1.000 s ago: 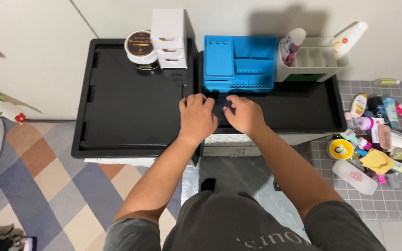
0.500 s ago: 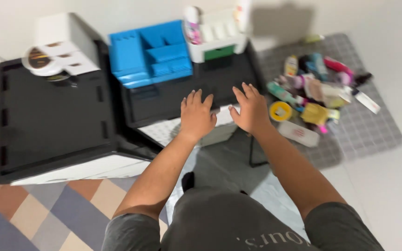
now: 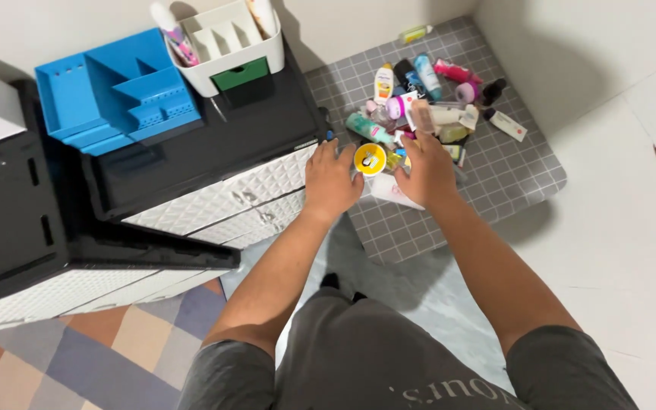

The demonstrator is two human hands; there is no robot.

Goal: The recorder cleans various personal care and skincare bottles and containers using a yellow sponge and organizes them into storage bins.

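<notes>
My left hand (image 3: 330,179) hovers with fingers spread at the right corner of the white drawer cabinet (image 3: 222,201), just left of a round yellow jar (image 3: 370,159). My right hand (image 3: 424,162) is open too, fingers apart, over the near edge of a heap of small cosmetic bottles and tubes (image 3: 427,99) on a grey gridded mat (image 3: 487,163). A white bottle (image 3: 392,192) lies partly under the right hand. Neither hand holds anything.
On the black cabinet top (image 3: 214,137) stand a blue compartment organiser (image 3: 111,95) and a white caddy (image 3: 225,38) with a green drawer. A second black-topped unit (image 3: 1,205) sits at left. A patterned rug (image 3: 70,349) lies below, pale floor at right.
Both hands left the black cabinet top and swung right and down to the heap of bottles on the mat. The view turned right with them.
</notes>
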